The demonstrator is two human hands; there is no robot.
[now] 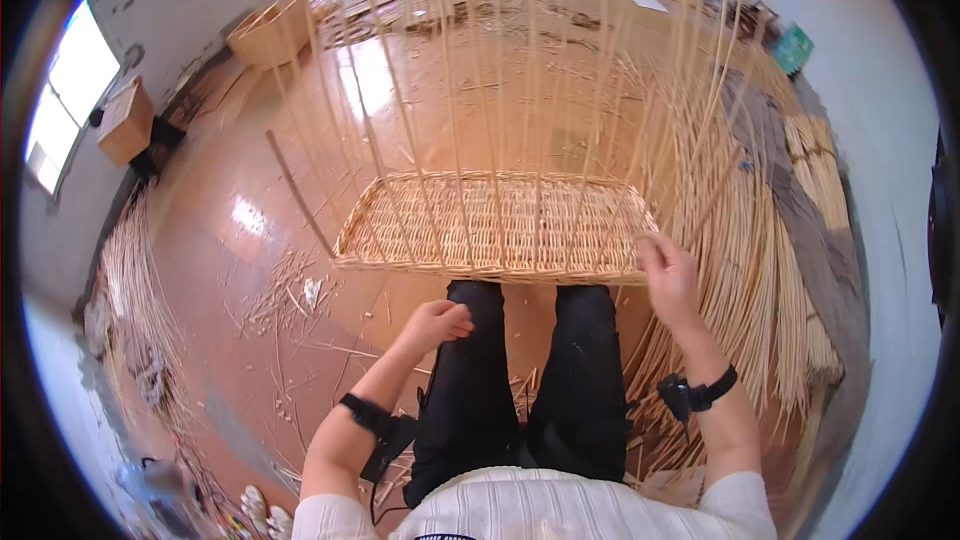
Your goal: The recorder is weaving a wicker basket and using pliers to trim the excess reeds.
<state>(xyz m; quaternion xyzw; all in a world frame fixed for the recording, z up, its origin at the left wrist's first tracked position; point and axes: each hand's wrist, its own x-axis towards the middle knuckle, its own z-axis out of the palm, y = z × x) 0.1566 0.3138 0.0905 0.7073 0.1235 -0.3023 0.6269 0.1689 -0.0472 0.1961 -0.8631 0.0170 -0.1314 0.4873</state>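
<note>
Bright window daylight, floor glare, fisheye-bent edges

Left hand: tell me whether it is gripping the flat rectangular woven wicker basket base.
No, the left hand rests closed on the knee, apart from the woven wicker basket base.
</note>
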